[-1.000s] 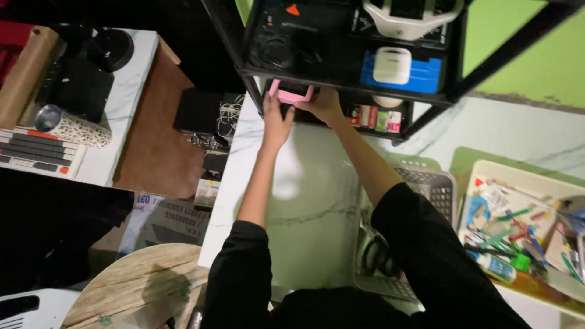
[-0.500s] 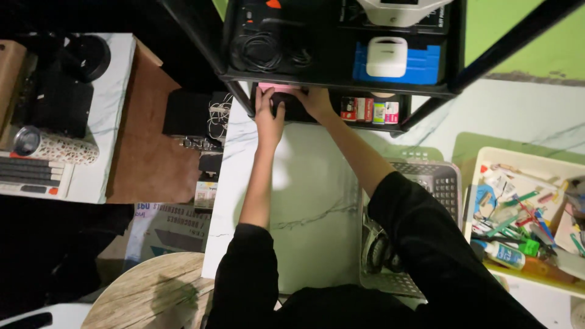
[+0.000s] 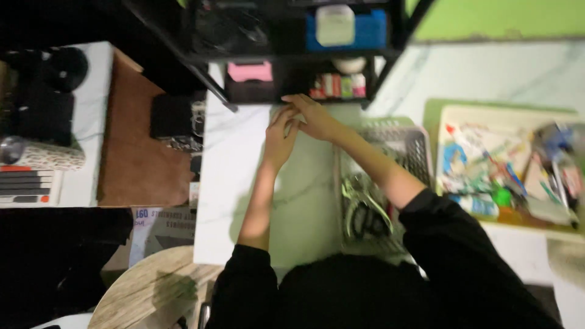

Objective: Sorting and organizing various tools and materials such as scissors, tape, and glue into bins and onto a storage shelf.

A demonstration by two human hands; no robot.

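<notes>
My left hand (image 3: 280,137) and my right hand (image 3: 312,116) are together over the white marble tabletop (image 3: 244,183), fingertips touching, with nothing in them. A pink box (image 3: 250,71) lies on the lower level of the black shelf rack (image 3: 292,58), just beyond my hands. Both forearms are bare, with black sleeves pushed up.
A grey plastic basket (image 3: 414,146) with scissors and tools sits under my right forearm. A tray (image 3: 506,164) of pens and craft bits is at the right. Small red and white boxes (image 3: 338,85) and a blue box (image 3: 372,30) sit in the rack. A brown side table (image 3: 140,152) stands at the left.
My hands let go of the pink box, which now lies in the rack. Both hands have drawn back toward me over the table. The view shifted down.
</notes>
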